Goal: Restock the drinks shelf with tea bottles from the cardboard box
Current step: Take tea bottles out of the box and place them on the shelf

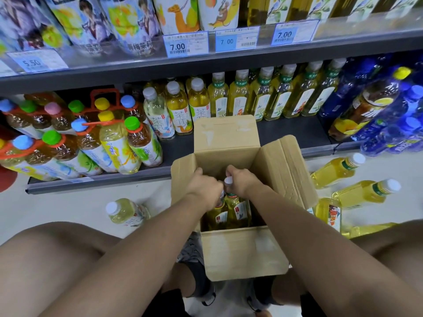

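Observation:
An open cardboard box (245, 250) stands on the floor between my knees, in front of the bottom drinks shelf (178, 152). Both hands reach into it. My left hand (203, 186) grips the neck of a yellow tea bottle (218, 216) whose cap is hidden under the fingers. My right hand (242, 183) holds the neck of a second tea bottle (237, 208), its white cap showing beside the fingers. Matching square tea bottles (263, 97) stand in a row at the back of the shelf.
Several yellow tea bottles (359, 193) lie on the floor right of the box, and one pale bottle (127, 211) lies to its left. Multi-pack bottles with coloured caps (75, 138) fill the shelf's left, blue bottles (393, 124) its right. The box's back flap leans against the shelf front.

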The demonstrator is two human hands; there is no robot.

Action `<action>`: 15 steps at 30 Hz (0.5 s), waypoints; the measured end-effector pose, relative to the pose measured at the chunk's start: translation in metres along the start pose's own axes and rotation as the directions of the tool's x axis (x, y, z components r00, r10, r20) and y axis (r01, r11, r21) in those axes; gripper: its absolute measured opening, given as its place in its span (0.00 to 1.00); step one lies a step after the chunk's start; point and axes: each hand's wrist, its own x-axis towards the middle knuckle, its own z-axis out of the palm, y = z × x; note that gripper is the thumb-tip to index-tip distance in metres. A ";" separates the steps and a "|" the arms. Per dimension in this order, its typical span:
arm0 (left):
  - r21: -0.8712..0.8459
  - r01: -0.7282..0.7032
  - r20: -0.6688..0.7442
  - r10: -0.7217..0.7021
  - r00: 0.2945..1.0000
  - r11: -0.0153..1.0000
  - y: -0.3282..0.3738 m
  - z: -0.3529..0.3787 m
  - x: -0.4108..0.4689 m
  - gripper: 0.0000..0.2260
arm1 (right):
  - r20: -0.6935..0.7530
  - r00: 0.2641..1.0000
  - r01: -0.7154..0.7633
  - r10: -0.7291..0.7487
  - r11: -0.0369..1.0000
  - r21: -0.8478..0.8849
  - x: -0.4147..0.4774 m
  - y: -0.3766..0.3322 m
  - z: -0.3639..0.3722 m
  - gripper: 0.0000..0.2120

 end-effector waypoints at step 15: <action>-0.309 0.127 -0.145 -0.178 0.973 0.943 -0.020 -0.121 -0.061 0.17 | -0.244 0.966 0.051 -0.087 0.987 -0.151 -0.108 -0.054 -0.131 0.15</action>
